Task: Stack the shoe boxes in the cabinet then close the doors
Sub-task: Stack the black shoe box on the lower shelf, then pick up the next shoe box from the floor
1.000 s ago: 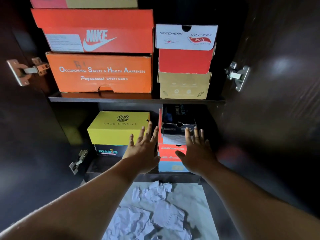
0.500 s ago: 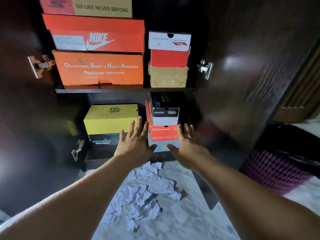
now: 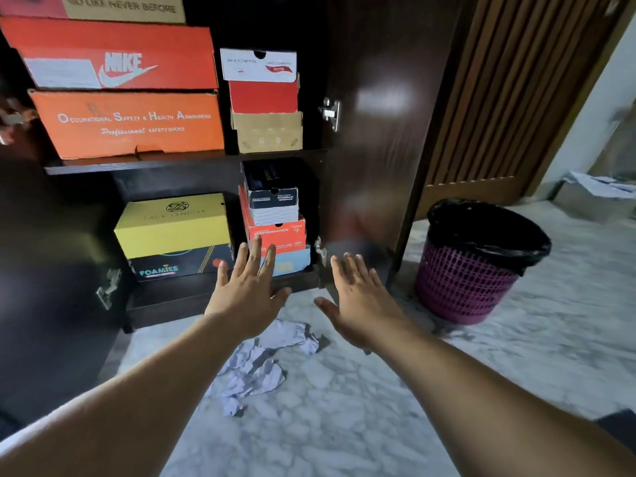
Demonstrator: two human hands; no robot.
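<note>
Floor (image 3: 361,390): marble, crumpled paper (image 3: 261,359) before the cabinet (image 3: 137,168).
Bin (image 3: 475,266): right of cabinet.
Left hand (image 3: 249,297): fingers spread wide, empty, before cabinet.
Right hand (image 3: 361,297): likewise.

Glossy dark wood door (image 3: 378,132), cardboard boxes (image 3: 127,123), marble floor (image 3: 344,407).

Shoe boxes (image 3: 272,208) stacked in cabinet (image 3: 137,168); bin (image 3: 478,263) right of door (image 3: 378,132)

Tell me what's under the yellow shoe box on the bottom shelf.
The yellow box sits on a dark box marked Foamies, which rests on the cabinet floor. The contents of both are hidden; they are closed.
</note>
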